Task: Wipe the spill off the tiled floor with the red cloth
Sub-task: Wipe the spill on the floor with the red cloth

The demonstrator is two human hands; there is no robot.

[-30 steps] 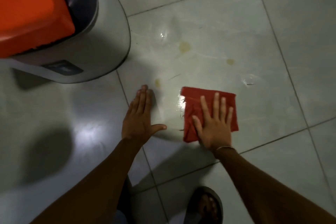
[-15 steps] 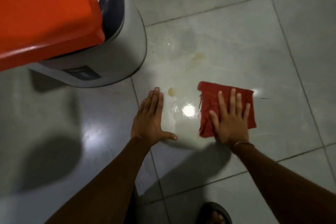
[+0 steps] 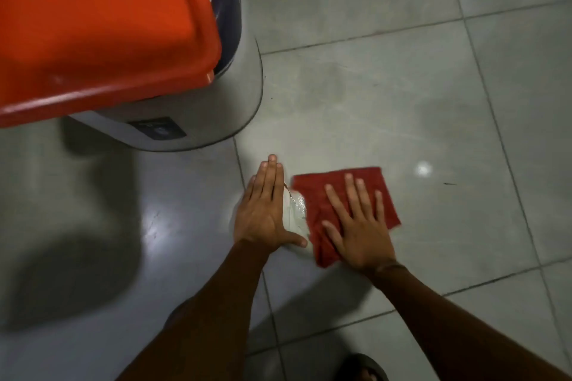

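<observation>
The red cloth (image 3: 313,192) lies flat on the grey tiled floor (image 3: 387,96). My right hand (image 3: 359,235) presses down on it with fingers spread, covering its near half. My left hand (image 3: 263,210) rests flat on the floor just left of the cloth, palm down, holding nothing. Between the two hands a shiny wet patch of spill (image 3: 295,206) glistens at the cloth's left edge. No yellowish spots show on the tile beyond the cloth.
A grey rounded appliance base (image 3: 238,96) stands on the floor at upper left, close beyond my left hand, with an orange lid (image 3: 102,25) overhanging it. My sandalled foot (image 3: 362,370) shows at the bottom edge. Open tile stretches to the right and beyond the cloth.
My right hand has slid the cloth left, close to my left hand. The yellowish spots seen earlier are no longer visible. The view has shifted toward the appliance.
</observation>
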